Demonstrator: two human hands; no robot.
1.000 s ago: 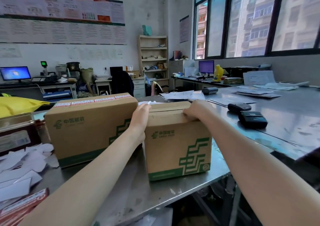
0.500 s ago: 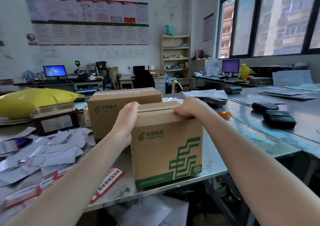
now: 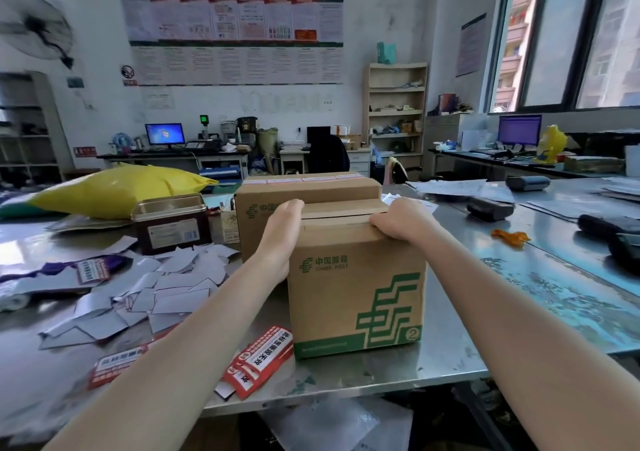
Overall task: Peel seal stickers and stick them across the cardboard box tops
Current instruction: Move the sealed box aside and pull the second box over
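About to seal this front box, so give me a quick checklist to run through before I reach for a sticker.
1. Front box flaps closed: ok, flaps down, a slit shows along the seam.
2. Front box steadied: ok, left hand flat against its side, right hand gripping its top edge.
3. Seal on its seam: not ok, none visible.
4. Red seal stickers within reach: ok, beside the box.
5. Rear box sealed: ok, stickers along its top.

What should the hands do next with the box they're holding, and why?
Probably let go with one hand and reach for the red seal stickers lying left of the near box. The left hand and right hand only hold its top edges, and no sticker shows across its top, while the back box already has a strip along its top.
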